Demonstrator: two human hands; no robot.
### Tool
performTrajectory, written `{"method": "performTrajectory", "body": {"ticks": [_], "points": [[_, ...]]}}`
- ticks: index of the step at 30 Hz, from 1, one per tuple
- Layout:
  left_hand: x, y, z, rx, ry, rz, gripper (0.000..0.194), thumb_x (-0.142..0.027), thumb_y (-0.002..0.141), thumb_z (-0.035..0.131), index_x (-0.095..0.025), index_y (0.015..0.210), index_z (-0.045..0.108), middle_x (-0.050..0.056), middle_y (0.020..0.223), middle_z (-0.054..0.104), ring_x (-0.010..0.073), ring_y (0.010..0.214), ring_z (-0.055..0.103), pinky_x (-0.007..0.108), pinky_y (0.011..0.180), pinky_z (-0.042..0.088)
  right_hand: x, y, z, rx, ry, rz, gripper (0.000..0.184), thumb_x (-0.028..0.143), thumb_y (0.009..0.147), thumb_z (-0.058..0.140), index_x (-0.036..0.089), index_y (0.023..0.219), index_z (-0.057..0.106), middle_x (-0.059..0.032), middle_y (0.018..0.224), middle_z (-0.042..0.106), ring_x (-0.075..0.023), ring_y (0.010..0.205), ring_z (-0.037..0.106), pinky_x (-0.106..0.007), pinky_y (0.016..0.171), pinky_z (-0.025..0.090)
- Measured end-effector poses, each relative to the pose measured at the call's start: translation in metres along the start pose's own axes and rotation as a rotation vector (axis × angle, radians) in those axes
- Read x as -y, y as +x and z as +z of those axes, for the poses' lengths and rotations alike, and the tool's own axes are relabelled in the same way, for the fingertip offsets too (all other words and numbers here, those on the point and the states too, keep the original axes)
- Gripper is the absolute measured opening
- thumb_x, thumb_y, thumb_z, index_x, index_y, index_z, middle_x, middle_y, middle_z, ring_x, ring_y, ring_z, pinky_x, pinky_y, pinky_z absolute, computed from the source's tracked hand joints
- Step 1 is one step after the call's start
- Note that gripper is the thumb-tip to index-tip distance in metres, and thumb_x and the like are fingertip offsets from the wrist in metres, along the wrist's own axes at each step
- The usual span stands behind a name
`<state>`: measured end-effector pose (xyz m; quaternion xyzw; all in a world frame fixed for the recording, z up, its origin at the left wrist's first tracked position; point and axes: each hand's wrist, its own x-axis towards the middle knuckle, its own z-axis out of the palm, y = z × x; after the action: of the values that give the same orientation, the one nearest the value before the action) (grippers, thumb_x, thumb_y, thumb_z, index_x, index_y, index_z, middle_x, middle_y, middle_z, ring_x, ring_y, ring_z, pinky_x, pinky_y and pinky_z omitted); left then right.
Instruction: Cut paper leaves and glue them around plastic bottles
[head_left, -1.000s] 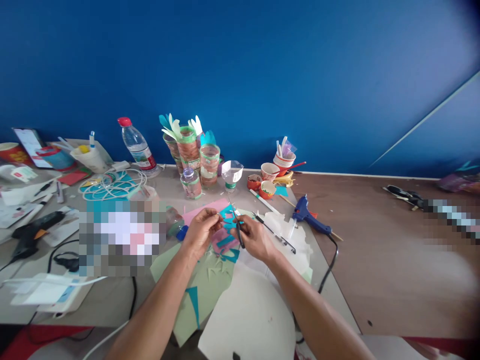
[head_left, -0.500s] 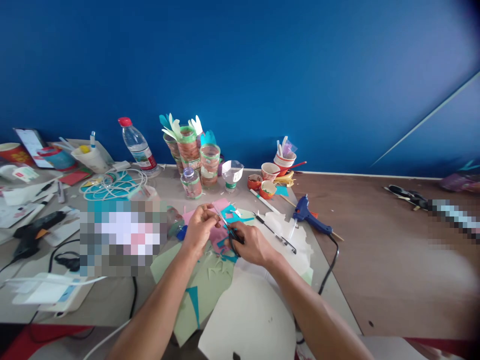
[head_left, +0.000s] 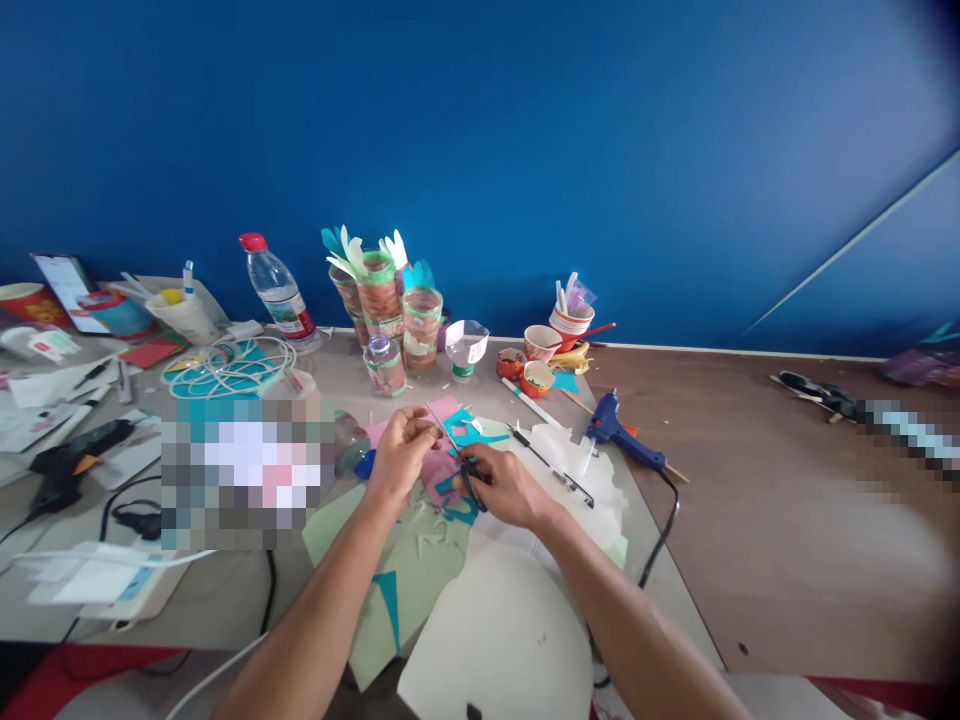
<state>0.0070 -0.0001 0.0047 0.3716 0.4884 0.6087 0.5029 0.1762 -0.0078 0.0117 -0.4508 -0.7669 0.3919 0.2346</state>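
Note:
My right hand (head_left: 506, 485) is closed around the dark handles of a pair of scissors (head_left: 471, 482), whose blades point up and left toward my other hand. My left hand (head_left: 401, 450) is pinched near the blade tips; whatever lies between its fingertips is too small to make out. Beneath both hands are pink paper (head_left: 444, 408) and blue paper scraps (head_left: 480, 432). Pale green paper (head_left: 405, 570) with thin cut strips and a blue sliver (head_left: 388, 605) spreads in front. White paper (head_left: 502, 630) lies between my forearms.
A blue glue gun (head_left: 622, 435) with a black cord lies right of a pen (head_left: 551, 465). Decorated bottles (head_left: 422, 330), a cut bottle top (head_left: 466, 350) and small cups (head_left: 537, 378) stand behind. A water bottle (head_left: 281, 300), coiled white cable (head_left: 229, 370) and power strip (head_left: 142, 590) are on the left.
The scissors' blades look closer together and their handles have drawn in slightly. Both hands stay in nearly the same place, and the view has shifted a little.

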Motion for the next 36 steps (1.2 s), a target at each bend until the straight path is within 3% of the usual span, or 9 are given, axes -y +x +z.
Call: {"method": "performTrajectory", "body": {"ticks": [5,24,36], "points": [[-0.0048,-0.0024,0.0035,-0.041,0.007,0.010,0.030,-0.021,0.062,0.069,-0.017,0.088,0.055,-0.003,0.064,0.063,0.0117,0.059,0.058,0.025,0.063,0.042,-0.0025,0.0004,0.0013,0.016,0.045,0.006,0.023,0.031,0.079,0.057,0.018,0.097,0.062,0.0056,0.056,0.054,-0.0088,0.050,0.041,-0.020,0.048,0.032],[-0.0033,-0.0022,0.0011,0.035,0.025,-0.035,0.037,-0.015,0.060,0.061,-0.018,0.095,0.049,-0.007,0.058,0.058,0.0108,0.059,0.054,0.023,0.060,0.039,-0.0002,0.0006,-0.0055,0.100,0.151,0.030,0.022,0.037,0.079,0.060,0.016,0.086,0.059,0.0086,0.050,0.035,-0.0075,0.051,0.028,-0.020,0.046,0.024],[-0.0049,-0.0023,-0.0013,0.078,0.015,-0.062,0.037,-0.014,0.062,0.060,-0.018,0.097,0.048,-0.008,0.056,0.056,0.0094,0.059,0.052,0.022,0.060,0.037,-0.0042,0.0007,-0.0043,0.149,0.228,0.041,0.030,0.044,0.079,0.061,0.016,0.088,0.058,0.0078,0.053,0.037,-0.0075,0.050,0.029,-0.021,0.046,0.023]]}}
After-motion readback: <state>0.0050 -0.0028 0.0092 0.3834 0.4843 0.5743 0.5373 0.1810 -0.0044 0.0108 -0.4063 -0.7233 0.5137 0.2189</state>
